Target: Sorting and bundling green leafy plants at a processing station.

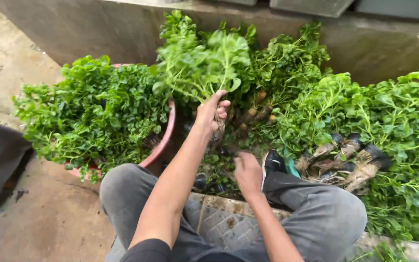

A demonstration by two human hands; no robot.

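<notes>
From up here I look down past my own knees at a heap of leafy greens on the ground against a grey concrete wall.

My left hand is closed around the stems of a bunch of greens, holding it upright with the leaves up, above the gap between the pink basin and the loose heap. My right hand is lower, just in front of my right knee, reaching down into the stems and roots on the ground; its fingers are turned away from me and I cannot tell whether it grips anything.

The pink basin to the left is already piled well over its rim with greens, so I judge a good share of the work done. What is left looks large: the heap of greens to the right spreads to the picture's edge, with tied root ends lying bundled beside my right knee, and more stems lie between my feet. My black shoe rests at the edge of that heap. I would put it somewhere around the middle, though how deep the heap goes is hidden.
</notes>
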